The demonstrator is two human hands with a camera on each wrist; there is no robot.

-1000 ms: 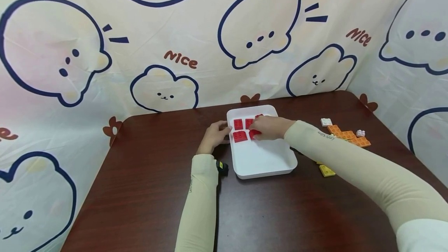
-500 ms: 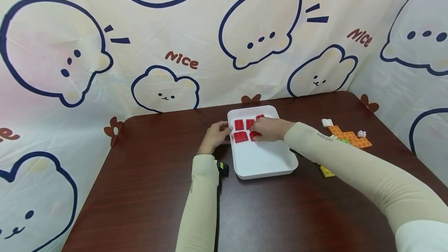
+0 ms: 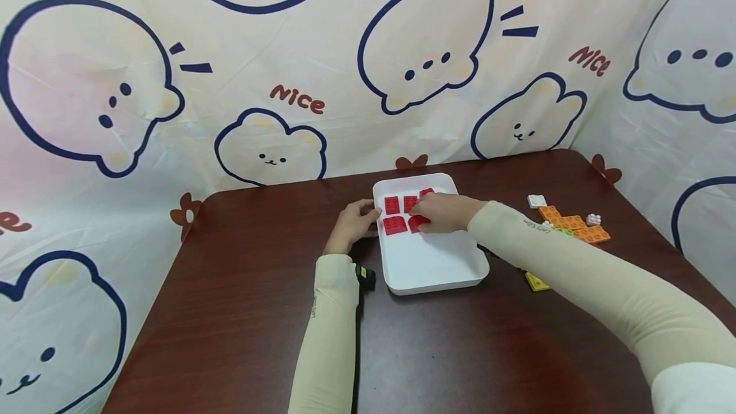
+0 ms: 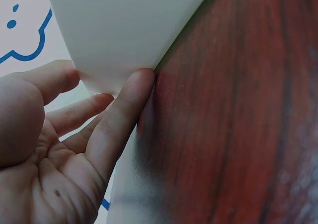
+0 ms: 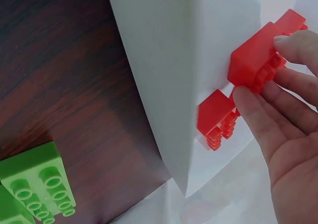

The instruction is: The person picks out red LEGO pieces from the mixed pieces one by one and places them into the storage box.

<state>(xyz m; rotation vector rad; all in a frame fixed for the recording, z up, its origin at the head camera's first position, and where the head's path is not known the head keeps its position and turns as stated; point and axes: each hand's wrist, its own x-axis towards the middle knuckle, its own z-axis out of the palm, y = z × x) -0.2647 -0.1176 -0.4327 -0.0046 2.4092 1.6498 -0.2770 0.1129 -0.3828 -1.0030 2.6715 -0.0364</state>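
Observation:
In the head view a white tray (image 3: 437,267) stands on the table with several red building bricks (image 3: 395,225) inside, set in two rows. My left hand (image 3: 352,225) touches the tray's left side; the left wrist view shows its fingertips (image 4: 141,80) against the outer wall, none curled round it. Inside the tray my right hand (image 3: 439,211) pinches a red brick (image 5: 253,60) between thumb and fingers, low among the others. Another red brick (image 5: 216,112) lies beside it near the tray wall. My right hand hides some of the bricks in the head view.
Right of the tray, on the dark wooden table (image 3: 241,312), lie orange bricks (image 3: 572,222), a white brick (image 3: 536,201), a small pale pink piece (image 3: 593,219) and a yellow brick (image 3: 537,282). Green bricks (image 5: 37,172) sit near the tray. A printed cloth hangs behind.
Almost nothing differs. Both hands keep their places at the tray, and the red brick under my right hand stays in the second row; the head view shifts very slightly.

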